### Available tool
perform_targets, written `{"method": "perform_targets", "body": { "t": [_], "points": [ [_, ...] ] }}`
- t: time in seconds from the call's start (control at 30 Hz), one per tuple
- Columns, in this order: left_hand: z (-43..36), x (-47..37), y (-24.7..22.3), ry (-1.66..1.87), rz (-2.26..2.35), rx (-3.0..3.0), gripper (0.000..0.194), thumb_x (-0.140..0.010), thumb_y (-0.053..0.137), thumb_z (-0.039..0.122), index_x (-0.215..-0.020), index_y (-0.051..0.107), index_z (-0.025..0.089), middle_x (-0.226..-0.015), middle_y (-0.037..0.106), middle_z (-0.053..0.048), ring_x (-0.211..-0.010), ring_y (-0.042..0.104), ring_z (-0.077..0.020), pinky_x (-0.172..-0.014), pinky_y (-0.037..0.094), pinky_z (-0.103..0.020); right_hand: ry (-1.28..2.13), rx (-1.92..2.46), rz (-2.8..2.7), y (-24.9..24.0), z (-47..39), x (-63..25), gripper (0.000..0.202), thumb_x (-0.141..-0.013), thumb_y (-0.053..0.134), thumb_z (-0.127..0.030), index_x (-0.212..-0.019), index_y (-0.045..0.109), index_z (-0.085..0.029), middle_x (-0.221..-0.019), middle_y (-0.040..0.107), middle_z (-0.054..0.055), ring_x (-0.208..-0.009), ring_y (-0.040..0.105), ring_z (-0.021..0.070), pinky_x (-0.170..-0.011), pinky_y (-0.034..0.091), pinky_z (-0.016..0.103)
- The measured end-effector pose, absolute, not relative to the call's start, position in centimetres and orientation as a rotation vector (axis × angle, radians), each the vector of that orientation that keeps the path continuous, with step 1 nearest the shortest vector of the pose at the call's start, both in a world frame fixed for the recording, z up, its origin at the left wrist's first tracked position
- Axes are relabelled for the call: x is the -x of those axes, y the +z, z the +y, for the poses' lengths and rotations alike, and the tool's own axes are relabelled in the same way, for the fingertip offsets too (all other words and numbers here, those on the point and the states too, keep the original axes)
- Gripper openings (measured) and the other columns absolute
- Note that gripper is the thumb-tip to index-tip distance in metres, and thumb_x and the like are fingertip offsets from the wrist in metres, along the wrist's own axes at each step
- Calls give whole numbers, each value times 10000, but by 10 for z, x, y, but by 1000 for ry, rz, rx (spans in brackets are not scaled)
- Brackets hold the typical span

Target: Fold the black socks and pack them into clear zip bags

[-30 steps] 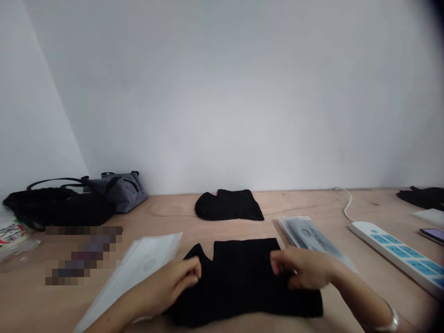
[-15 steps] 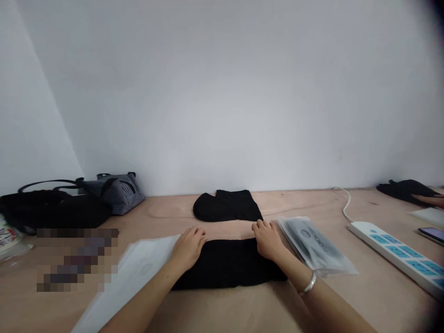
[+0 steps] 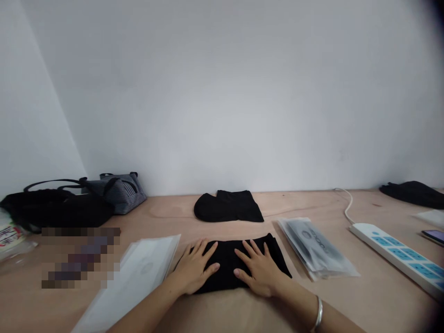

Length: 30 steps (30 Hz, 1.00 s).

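A folded black cloth [image 3: 227,261] lies flat on the wooden table in front of me. On its left part my left hand [image 3: 194,268] rests palm down with fingers spread. My right hand [image 3: 258,268], a silver bangle on its wrist, lies flat on the right part, fingers also apart. The cloth's upper right corner is slightly raised. Beyond it lies another black cloth piece [image 3: 229,206] with a rounded left end. White translucent bags [image 3: 138,268] are stacked at the left. Packed bags with dark contents [image 3: 315,247] lie at the right.
A white power strip [image 3: 398,254] with blue sockets and a cable runs along the right side. A phone [image 3: 433,236] and a black cloth [image 3: 412,193] are farther right. Black [image 3: 58,208] and striped [image 3: 121,194] bags stand at the left by the wall [image 3: 222,92].
Both hands have moved from the cloth's far edge toward me and spread flat on it. The other person's hand at the far right has gone out of view.
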<state>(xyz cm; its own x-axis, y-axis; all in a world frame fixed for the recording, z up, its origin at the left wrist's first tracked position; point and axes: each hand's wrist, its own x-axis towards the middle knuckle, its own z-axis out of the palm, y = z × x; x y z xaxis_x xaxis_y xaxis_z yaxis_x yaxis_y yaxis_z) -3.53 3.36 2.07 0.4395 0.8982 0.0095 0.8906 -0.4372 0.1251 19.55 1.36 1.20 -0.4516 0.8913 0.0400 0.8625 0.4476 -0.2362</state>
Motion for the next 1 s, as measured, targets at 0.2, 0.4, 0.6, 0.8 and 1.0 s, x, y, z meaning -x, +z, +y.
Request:
{"method": "perform_targets", "body": {
  "t": [0.2,0.4,0.6,0.8,1.0],
  "points": [
    [37,46,45,62,1869,-2367,605,-681,472,209,-1275,377,139,-1253,452,-158,-1109,476,-270,-881,392,-357,295,1462,-2443,16,9,-149,594,-866,175,-560,-1358,247,-235,-1428,196,91,-1299,115,288,-999,69,554],
    [35,52,45,-24,1948,-2232,661,-518,549,142,-1173,464,118,-1123,566,-176,-974,569,-312,-762,455,-356,332,1532,-2456,-5,12,-121,695,-804,174,-667,-1370,199,-265,-1427,179,116,-1290,79,353,-936,-26,645],
    [33,50,74,166,1978,-2233,529,-619,486,128,-1145,429,141,-942,646,-124,-866,611,-272,-701,449,-334,396,1489,-2450,-4,18,-115,679,-819,217,-632,-1373,189,-241,-1432,164,116,-1292,62,352,-937,-28,642],
    [21,-8,52,909,1792,-2111,670,-672,465,108,-1286,216,204,-1117,560,-66,-969,565,-182,-800,435,-288,339,1559,-2335,18,30,-140,424,-791,407,-186,-1213,447,-169,-1217,478,105,-1118,431,217,-939,307,362],
    [8,-30,9,686,1681,-2386,501,-786,424,258,-1272,388,142,-1364,354,-109,-1266,267,-266,-1019,252,-435,87,2007,-2022,23,32,-203,348,-752,441,-138,-1098,472,-119,-1142,449,209,-1086,400,355,-802,358,487]
  ]
}}
